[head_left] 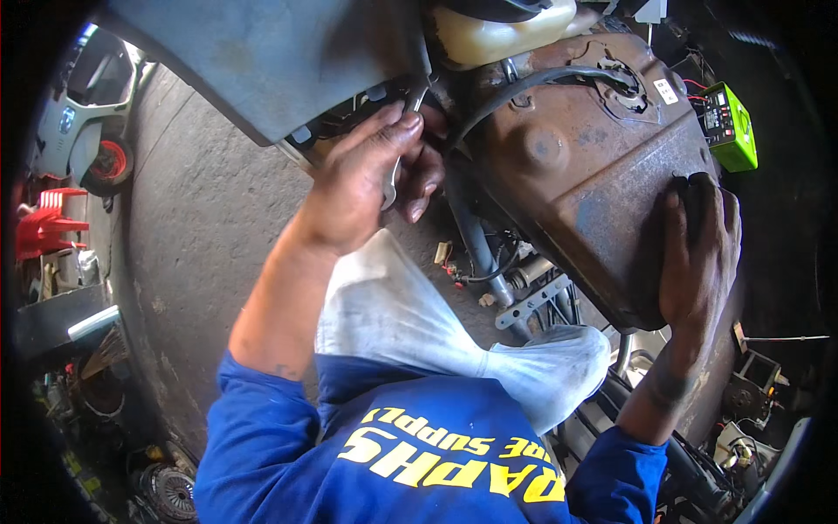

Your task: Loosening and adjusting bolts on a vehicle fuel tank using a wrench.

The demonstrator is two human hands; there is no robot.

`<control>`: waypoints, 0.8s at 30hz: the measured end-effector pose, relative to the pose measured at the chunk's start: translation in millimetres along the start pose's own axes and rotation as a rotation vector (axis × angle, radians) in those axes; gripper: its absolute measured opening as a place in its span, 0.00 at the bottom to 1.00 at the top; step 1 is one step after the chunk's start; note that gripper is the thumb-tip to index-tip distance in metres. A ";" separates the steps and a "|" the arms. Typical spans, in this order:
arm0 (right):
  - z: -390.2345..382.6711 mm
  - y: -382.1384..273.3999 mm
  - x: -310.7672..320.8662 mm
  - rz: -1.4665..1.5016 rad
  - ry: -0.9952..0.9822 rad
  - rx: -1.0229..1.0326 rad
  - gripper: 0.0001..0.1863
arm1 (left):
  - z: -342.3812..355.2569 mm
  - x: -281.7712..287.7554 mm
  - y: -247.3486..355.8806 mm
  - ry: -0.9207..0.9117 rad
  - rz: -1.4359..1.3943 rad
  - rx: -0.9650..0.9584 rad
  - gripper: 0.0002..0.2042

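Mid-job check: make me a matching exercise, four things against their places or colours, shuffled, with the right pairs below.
1. Wrench
2. Metal tank
3. Boxy device
4. Plastic container

A. Bright green, at the right
B. In the left hand
C. Cream-coloured, at the top
D. Brown, with the right hand against it

Pairs: 1-B, 2-D, 3-A, 4-C

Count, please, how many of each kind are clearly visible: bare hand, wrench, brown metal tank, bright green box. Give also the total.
Bare hands: 2 (left hand, right hand)
Wrench: 1, held in the left hand
Brown metal tank: 1, touched by the right hand
Bright green box: 1, beyond the tank
Total: 5
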State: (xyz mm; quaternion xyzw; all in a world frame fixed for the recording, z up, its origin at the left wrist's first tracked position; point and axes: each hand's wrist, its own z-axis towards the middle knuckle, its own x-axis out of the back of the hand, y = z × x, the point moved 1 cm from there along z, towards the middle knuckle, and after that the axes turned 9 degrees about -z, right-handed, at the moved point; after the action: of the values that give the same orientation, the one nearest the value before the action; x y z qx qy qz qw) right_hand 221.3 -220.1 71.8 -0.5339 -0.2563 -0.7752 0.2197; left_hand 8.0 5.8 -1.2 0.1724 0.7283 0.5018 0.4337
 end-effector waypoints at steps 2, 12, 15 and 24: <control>-1.3 2.1 -2.4 0.005 0.017 0.028 0.28 | 6.8 6.2 3.1 -0.174 -0.343 0.362 0.20; -7.3 -7.7 0.8 -0.026 0.143 0.045 0.26 | 10.3 -16.3 13.8 0.125 -0.229 0.448 0.19; -9.2 -8.1 5.1 0.033 0.107 0.030 0.25 | 8.8 -16.5 14.3 0.179 -0.157 0.419 0.19; -10.5 -6.0 13.9 0.065 0.096 0.014 0.19 | 4.9 -17.9 13.4 0.150 -0.327 0.471 0.20</control>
State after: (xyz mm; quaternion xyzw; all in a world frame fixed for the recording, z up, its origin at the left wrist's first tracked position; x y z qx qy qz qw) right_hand 205.5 -223.1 80.7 -0.5027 -0.2335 -0.7905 0.2605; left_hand 19.6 2.3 18.2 0.1110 0.8727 0.2538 0.4020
